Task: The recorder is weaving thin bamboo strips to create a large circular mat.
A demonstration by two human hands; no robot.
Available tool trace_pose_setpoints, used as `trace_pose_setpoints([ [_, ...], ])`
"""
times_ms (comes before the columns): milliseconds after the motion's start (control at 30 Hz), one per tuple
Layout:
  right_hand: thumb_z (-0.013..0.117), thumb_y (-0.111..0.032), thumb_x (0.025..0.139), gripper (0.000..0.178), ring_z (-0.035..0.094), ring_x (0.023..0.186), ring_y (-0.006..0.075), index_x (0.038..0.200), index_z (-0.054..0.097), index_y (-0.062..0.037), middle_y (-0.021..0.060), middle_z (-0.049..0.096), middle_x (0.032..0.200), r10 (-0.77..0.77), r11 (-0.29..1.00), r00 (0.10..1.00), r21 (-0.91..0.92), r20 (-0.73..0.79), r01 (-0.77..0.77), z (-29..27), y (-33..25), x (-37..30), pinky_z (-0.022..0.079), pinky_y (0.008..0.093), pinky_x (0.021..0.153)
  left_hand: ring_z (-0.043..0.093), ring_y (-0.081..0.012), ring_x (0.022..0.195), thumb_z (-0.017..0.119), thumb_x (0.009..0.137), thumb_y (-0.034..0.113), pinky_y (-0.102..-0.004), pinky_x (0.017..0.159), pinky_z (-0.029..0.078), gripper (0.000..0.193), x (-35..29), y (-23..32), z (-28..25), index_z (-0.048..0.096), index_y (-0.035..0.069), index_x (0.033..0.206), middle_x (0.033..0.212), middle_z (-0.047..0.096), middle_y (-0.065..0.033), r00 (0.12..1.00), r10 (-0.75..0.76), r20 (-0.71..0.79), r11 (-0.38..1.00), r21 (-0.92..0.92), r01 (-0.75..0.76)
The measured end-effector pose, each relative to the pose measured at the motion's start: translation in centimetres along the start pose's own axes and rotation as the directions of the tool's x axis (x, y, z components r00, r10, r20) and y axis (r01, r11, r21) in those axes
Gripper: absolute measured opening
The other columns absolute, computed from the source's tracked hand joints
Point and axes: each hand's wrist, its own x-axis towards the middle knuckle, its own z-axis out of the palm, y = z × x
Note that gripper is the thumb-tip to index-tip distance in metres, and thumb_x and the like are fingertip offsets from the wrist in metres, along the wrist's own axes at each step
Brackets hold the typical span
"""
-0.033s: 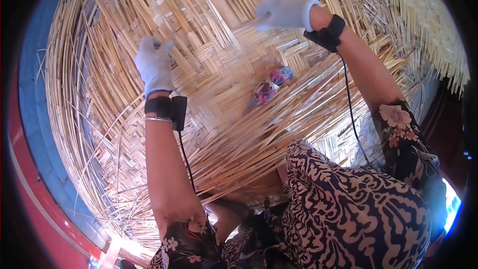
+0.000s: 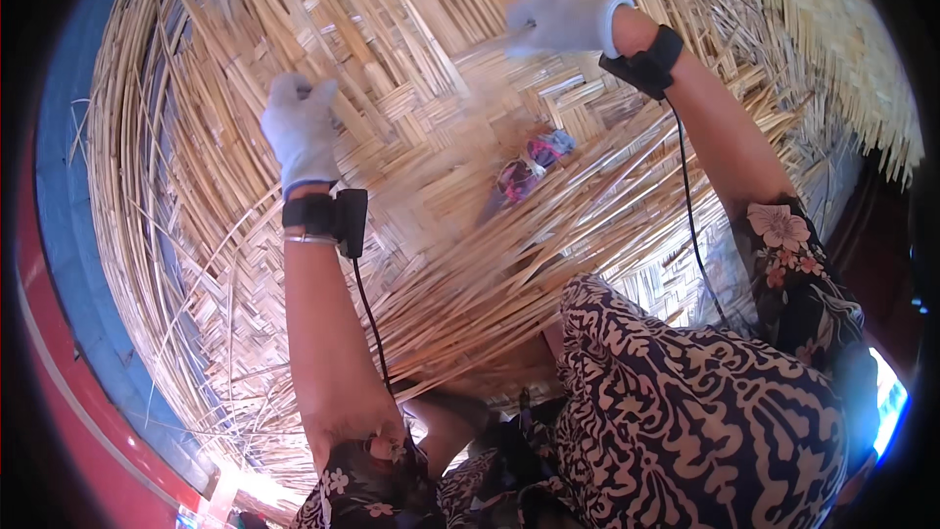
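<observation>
A mat of split bamboo strips (image 2: 392, 171) is spread before me, woven in a zigzag over its middle, with long loose strip ends fanning out. My left hand (image 2: 299, 132), in a white glove, rests at the left of the woven part. Its fingers are curled in; what they hold, if anything, is hidden. At the far right of the weave, my right hand (image 2: 566, 20), also gloved, pinches a pale bamboo strip. That strip is smeared by motion. Between my hands and nearer me lies a narrow object wrapped in pink, purple and blue cloth (image 2: 534, 167).
Loose strips (image 2: 490, 284) run across the mat close to my patterned clothing (image 2: 705, 402). Another woven mat (image 2: 832, 49) with a jagged edge lies at the far right. Blue flooring (image 2: 73, 235) and a red border (image 2: 59, 382) show at the left. Cables hang from both wrist bands.
Both hands have shifted very slightly, the right one a touch up and to the right. Their grips look the same.
</observation>
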Motion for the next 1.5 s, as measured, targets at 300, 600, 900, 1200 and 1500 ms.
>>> trace_pose_setpoints([
  [300, 0.061, -0.030, 0.074, 0.019, 0.060, 0.070, 0.0277, 0.075, 0.065, -0.0107, 0.0067, 0.063, 0.072, -0.138, 0.978, 0.981, -0.173, -0.139, 0.114, -1.1, 1.8, -2.0, 0.046, 0.0397, 0.061, 0.061, -0.0269, 0.093, 0.068, 0.073, 0.030, -0.0364, 0.076, 0.049, 0.046, -5.5, 11.5, 7.4, 0.060, 0.008, 0.112, 0.105, 0.062, -0.0143, 0.715, 0.601, 0.358, 0.744, 0.075, -0.664],
  [600, 0.054, -0.029, 0.084, 0.021, 0.062, 0.065, 0.0284, 0.083, 0.064, -0.0102, 0.0108, 0.064, 0.074, 0.257, 0.704, 0.958, 0.704, -0.129, -0.094, -0.3, 2.2, -0.5, 0.050, 0.0369, 0.061, 0.063, -0.0261, 0.067, 0.066, 0.071, 0.035, -0.0346, 0.067, 0.048, 0.031, -3.8, 13.0, 9.7, 0.069, 0.009, 0.088, 0.070, 0.065, -0.0108, 0.992, 0.047, 0.119, 0.988, 0.139, -0.063],
  [900, 0.062, -0.044, 0.078, 0.050, 0.061, 0.066, 0.0171, 0.092, 0.062, 0.0037, 0.0108, 0.063, 0.081, 0.360, 0.516, 0.929, 0.811, 0.088, -0.277, 1.2, 4.0, 0.5, 0.049, 0.0296, 0.057, 0.052, -0.0090, 0.052, 0.071, 0.071, 0.022, -0.0244, 0.051, 0.043, 0.024, -4.2, 13.0, 7.7, 0.069, 0.002, 0.084, 0.058, 0.057, -0.0006, 0.989, -0.073, 0.128, 0.967, -0.236, 0.102],
  [1200, 0.074, -0.046, 0.065, 0.061, 0.062, 0.076, 0.0259, 0.099, 0.063, 0.0034, 0.0189, 0.064, 0.087, 0.405, 0.768, 0.914, 0.539, 0.013, -0.347, 2.1, 3.1, 2.9, 0.047, 0.0344, 0.068, 0.046, -0.0074, 0.049, 0.071, 0.073, 0.018, -0.0240, 0.046, 0.038, 0.020, -4.4, 12.1, 9.5, 0.067, 0.000, 0.082, 0.057, 0.053, 0.0009, 0.983, -0.121, 0.137, 0.877, -0.449, 0.171],
  [1500, 0.072, -0.054, 0.065, 0.068, 0.062, 0.082, 0.0274, 0.102, 0.063, 0.0024, 0.0213, 0.064, 0.090, 0.316, 0.801, 0.945, 0.558, -0.088, -0.216, 1.9, 3.2, 1.7, 0.045, 0.0347, 0.077, 0.048, -0.0068, 0.051, 0.070, 0.072, 0.016, -0.0241, 0.048, 0.040, 0.020, -4.8, 12.7, 9.4, 0.068, -0.002, 0.081, 0.059, 0.057, 0.0000, 0.969, -0.219, 0.117, 0.847, -0.471, 0.248],
])
